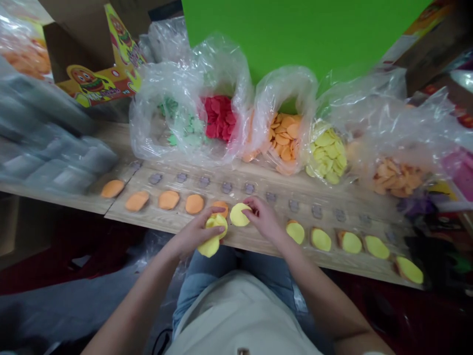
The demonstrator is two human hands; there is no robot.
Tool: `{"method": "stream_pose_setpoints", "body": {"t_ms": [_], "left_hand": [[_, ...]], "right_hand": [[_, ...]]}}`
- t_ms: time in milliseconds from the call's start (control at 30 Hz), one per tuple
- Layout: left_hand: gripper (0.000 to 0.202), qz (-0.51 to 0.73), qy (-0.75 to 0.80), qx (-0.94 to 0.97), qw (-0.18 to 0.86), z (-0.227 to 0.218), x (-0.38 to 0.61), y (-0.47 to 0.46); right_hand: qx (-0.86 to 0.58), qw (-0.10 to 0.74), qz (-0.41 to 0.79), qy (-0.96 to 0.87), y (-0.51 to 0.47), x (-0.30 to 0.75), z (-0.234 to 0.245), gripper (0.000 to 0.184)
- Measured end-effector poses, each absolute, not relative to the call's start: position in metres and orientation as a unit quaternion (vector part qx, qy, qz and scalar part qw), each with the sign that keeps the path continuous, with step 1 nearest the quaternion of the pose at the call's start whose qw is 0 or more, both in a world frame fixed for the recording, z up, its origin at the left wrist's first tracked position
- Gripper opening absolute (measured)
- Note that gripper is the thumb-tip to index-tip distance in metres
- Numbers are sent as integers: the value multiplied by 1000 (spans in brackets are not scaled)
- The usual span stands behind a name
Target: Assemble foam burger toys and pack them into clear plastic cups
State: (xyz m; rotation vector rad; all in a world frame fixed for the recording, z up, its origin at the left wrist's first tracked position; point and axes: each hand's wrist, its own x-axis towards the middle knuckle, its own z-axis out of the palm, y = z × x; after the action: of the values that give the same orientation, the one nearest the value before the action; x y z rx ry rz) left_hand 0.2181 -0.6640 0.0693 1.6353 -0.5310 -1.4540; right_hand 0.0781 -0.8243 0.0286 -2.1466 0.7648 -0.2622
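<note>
Yellow discs (pixel 212 235) bunched at the table's edge: what do we have here?

My left hand (pixel 197 231) is clamped on that soft yellow bunch, with one disc folding down past the front edge of the table (pixel 155 217).

And your right?

My right hand (pixel 260 217) is just beside it, not touching the left. Its fingertips (pixel 251 203) are pressed on a single yellow disc (pixel 238 215) lying on the wood.

What surrounds them?

To the left, a line of orange discs (pixel 168 199) runs along the table, the last orange disc (pixel 220 207) just behind my left hand. To the right, yellow-topped orange discs (pixel 320 239) continue the line. Behind both runs a row of small grey pieces (pixel 226 187).

Farther back?

Clear plastic bags (pixel 281 84) stand open, holding green cut-outs (pixel 181 123), red cut-outs (pixel 218 118), orange discs (pixel 284 138) and yellow discs (pixel 327 155). A green board (pixel 295 34) rises behind them. At left are a cardboard box (pixel 99 64) printed with a cartoon burger and grey trays (pixel 48 143) wrapped in plastic.
</note>
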Motion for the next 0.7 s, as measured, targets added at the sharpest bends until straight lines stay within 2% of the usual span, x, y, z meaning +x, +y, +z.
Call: {"method": "stream_pose_setpoints", "body": {"t_ms": [133, 200, 267, 333, 400, 467, 533, 600, 700], "left_hand": [[61, -538, -337, 681, 366, 62, 213, -674], [59, -499, -390, 689, 352, 57, 209, -681], [54, -506, -374, 684, 369, 54, 207, -685], [50, -555, -302, 649, 425, 55, 207, -686], [46, -605, -224, 589, 487, 58, 209, -685], [43, -628, -183, 547, 523, 62, 213, -683], [42, -621, -171, 546, 536, 65, 218, -680], [44, -601, -157, 562, 546, 66, 226, -675], [48, -578, -104, 590, 554, 64, 243, -659]], "right_hand": [[-923, 255, -86, 276, -824, 82, 15, 20], [-939, 216, -94, 250, -824, 80, 13, 22], [-933, 204, -130, 267, -822, 76, 17, 26], [-895, 253, -178, 322, -818, 73, 23, 28], [-831, 401, -171, 346, -812, 74, 29, 28], [-753, 567, -106, 317, -807, 80, 32, 27], [-696, 654, -66, 289, -803, 89, 34, 24], [-688, 652, -98, 304, -802, 98, 35, 22], [-742, 551, -169, 343, -803, 111, 38, 18]]}}
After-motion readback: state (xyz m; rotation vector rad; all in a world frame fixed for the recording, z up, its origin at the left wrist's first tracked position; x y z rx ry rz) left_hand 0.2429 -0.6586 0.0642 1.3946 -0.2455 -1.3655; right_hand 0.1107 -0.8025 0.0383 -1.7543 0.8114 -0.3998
